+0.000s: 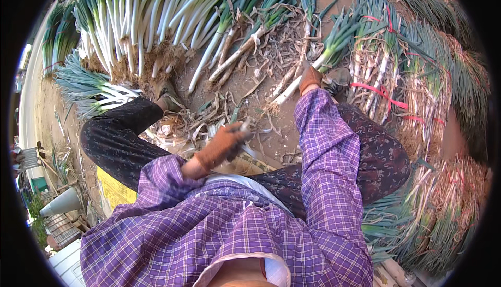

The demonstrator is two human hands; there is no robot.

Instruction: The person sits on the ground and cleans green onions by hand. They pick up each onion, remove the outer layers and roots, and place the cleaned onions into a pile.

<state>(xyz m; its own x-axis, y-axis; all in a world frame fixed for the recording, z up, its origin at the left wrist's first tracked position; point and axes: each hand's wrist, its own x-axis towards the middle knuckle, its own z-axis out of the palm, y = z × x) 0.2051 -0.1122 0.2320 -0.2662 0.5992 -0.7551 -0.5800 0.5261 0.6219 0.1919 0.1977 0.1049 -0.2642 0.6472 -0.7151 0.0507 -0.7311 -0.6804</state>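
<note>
My right hand (310,78), in an orange-brown work glove, is closed around a leek (288,93). The white shank slants down to the left, ending in roots, while its green leaves fan out beyond the hand. In front of my waist is my left hand (222,143), gloved alike and smeared by motion. Its fingers look curled in, with a small pale bit at their tips that I cannot make out. Between my bent legs lie dry peeled leaves (209,120) on the soil. Loose unpeeled leeks (242,52) rest just beyond them.
A big heap of clean white leeks (151,13) lies at the far left, with a smaller pile (112,96) by my left knee. On the right are bundles tied with red bands (383,96). More leeks (438,214) lie near right. A grey bucket (62,202) stands at left.
</note>
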